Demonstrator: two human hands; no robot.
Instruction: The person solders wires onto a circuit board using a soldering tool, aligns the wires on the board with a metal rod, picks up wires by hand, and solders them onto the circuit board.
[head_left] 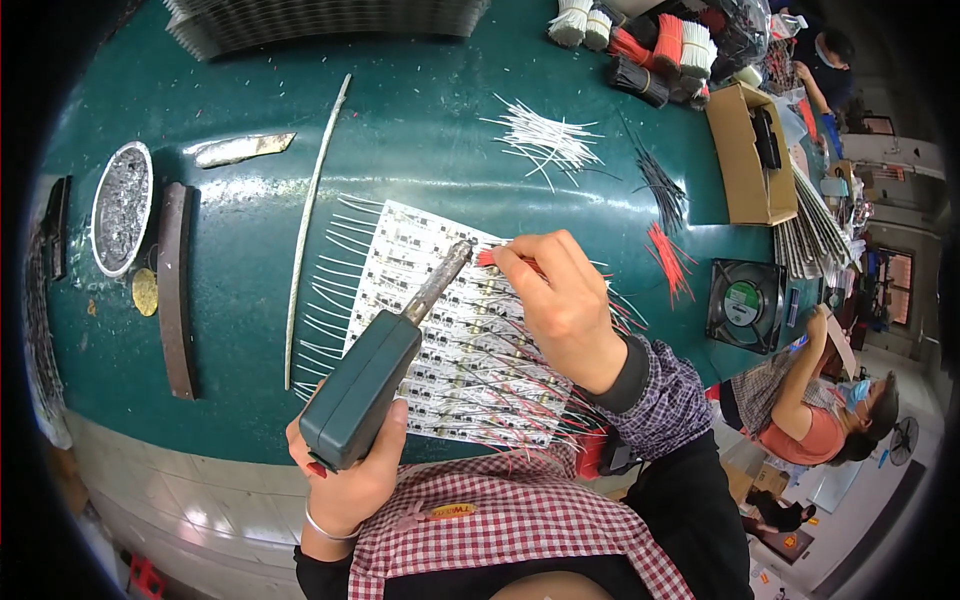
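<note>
My left hand [357, 475] is wrapped round a dark green soldering gun [362, 388], whose metal barrel points up and to the right. The barrel's end is over the upper part of a white circuit board panel [400, 232] dotted with small dark parts. Close to that end, my right hand [562, 300] pinches a bunch of red wires [487, 258] above the panel. White wires [330, 290] stick out along the panel's left edge. Red and black wires [510, 385] spread over its lower right part. The exact contact at the barrel's end is too small to tell.
Loose white wires [548, 138], black wires [660, 185] and red wires [668, 262] lie beyond the panel. A cardboard box [738, 150] and a fan [746, 306] stand at right. Leftward are a long rod [313, 215], a brown bar [176, 290] and an oval dish [123, 208].
</note>
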